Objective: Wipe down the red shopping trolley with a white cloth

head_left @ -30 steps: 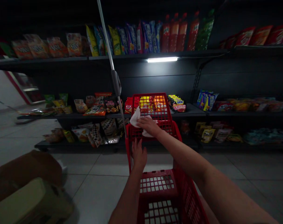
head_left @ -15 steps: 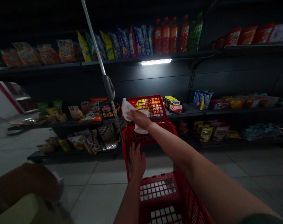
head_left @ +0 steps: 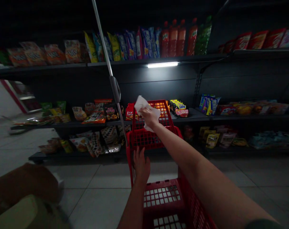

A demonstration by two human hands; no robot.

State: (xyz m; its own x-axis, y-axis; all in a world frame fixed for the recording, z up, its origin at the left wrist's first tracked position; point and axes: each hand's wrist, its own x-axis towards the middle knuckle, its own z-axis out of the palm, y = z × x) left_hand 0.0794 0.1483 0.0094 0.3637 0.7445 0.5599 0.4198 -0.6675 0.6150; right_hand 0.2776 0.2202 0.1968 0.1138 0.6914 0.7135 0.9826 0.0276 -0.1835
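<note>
A thin white wipe [head_left: 140,102], cloth or paper, is in my right hand [head_left: 149,118], pressed against the upright red grid flap of a shopping basket cart [head_left: 169,122]. The wipe spreads out on both sides of my fingers. Lower down, my left hand [head_left: 142,164] rests at the cart's left rim with its fingers stretched and apart. A metal pole [head_left: 103,38] with a grey grip rises from the cart's left corner. The cart's inside shows grid panels and a slatted bottom.
Dark shelves [head_left: 135,78] stand ahead with snack bags [head_left: 125,44], red drink bottles [head_left: 181,38] and packets. A light tube [head_left: 163,65] glows under the upper shelf. Another person's arm [head_left: 25,187] is at the lower left. Pale floor tiles [head_left: 101,203] surround the cart.
My right hand has slid right and slightly up across the grid flap with the wipe, which is now more bunched in the fingers. My left hand stays at the rim.
</note>
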